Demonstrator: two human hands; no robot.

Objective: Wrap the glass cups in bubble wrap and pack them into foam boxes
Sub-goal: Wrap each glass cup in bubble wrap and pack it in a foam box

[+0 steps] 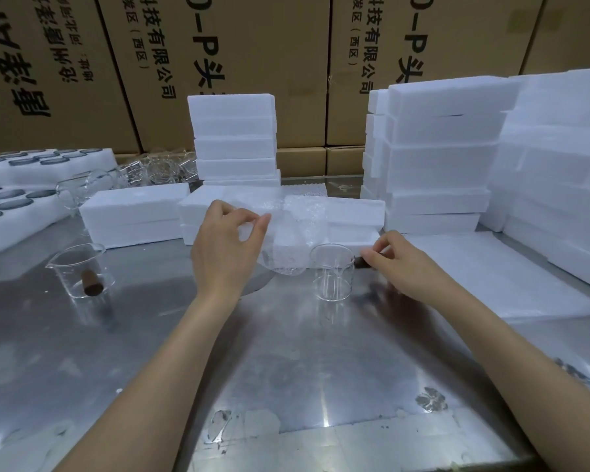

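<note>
Glass cup stands upright near the middle of the steel table, its dark handle pointing right. The right hand pinches that handle with curled fingers. Just left of the cup, the left hand pinches a sheet of bubble wrap, lifted off the table. Foam boxes lie behind them toward the far edge, more stacked at the right. A second cup stands nearer the left edge.
</note>
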